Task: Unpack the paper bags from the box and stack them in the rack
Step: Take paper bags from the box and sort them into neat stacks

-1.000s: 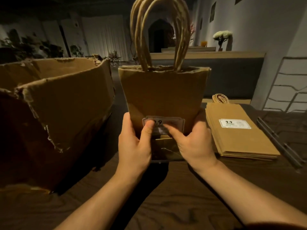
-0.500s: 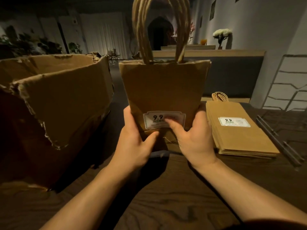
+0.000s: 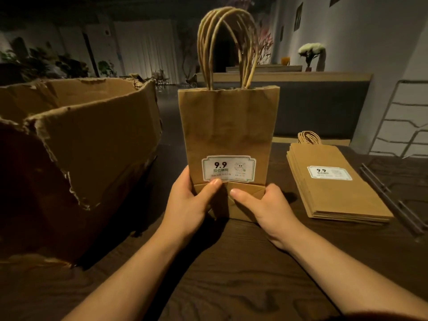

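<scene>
Both hands grip a bundle of flat paper bags [image 3: 228,135] upright on the table [image 3: 231,274], long axis vertical, handles up. Left hand [image 3: 187,205] and right hand [image 3: 266,209] clamp the folded bottom, thumbs on the front, fingers behind, so the bundle rises straight up from the grip. The stack of bags [image 3: 335,186] already laid flat sits to the right, nearer the right hand; wire rack [image 3: 398,126] beyond it, box [image 3: 76,147] on the left. Vs 1 s ago: bundle lower in view, handles fully visible, thumbs off the label [image 3: 228,169] and down on the fold. Bag count in the bundle unclear, prob. several.
</scene>
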Available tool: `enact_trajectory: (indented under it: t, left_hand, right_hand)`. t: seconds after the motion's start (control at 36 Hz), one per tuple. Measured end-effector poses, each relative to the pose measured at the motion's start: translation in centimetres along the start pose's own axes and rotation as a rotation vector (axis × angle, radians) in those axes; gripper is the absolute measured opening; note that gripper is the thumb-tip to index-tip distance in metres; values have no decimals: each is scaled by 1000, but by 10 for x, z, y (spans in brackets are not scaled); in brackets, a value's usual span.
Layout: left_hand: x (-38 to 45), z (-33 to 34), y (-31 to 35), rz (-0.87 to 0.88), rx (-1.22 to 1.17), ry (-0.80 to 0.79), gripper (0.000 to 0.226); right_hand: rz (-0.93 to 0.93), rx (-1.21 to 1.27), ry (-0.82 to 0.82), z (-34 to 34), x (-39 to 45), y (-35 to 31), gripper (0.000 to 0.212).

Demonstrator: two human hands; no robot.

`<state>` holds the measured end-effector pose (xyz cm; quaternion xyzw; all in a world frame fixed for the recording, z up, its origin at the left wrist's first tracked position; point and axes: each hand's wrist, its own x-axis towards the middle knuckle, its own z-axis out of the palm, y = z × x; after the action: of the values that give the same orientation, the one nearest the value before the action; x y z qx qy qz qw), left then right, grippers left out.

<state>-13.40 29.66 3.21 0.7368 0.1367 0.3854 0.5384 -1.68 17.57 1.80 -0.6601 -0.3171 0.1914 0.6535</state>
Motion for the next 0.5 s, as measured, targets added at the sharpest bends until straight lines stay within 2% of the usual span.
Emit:
enact_trajectory:
  t: [0.08,0.25,0.31,0.36,0.47,0.5]
  left_hand:
    - [0,1,0,-74,-74,8,23]
    - [-3,7,3,-103,-140,21,21]
    - [-4,7,4,-58,-138,40,18]
    - [-5,9,3,-35,-136,41,18]
    - [-5,7,4,-82,-209,18,18]
    - [-4,6,4,-81,-213,13,19]
  right_hand:
    - [22,-32,7,-1,2,1,26]
    - [59,-37,90,5,0,4,49]
    - [35,-32,129,7,-4,1,45]
    - [26,-25,153,6,-5,0,27]
    - [-14,32,71,7,-5,-2,6]
    - [-19,52,54,6,-4,-4,7]
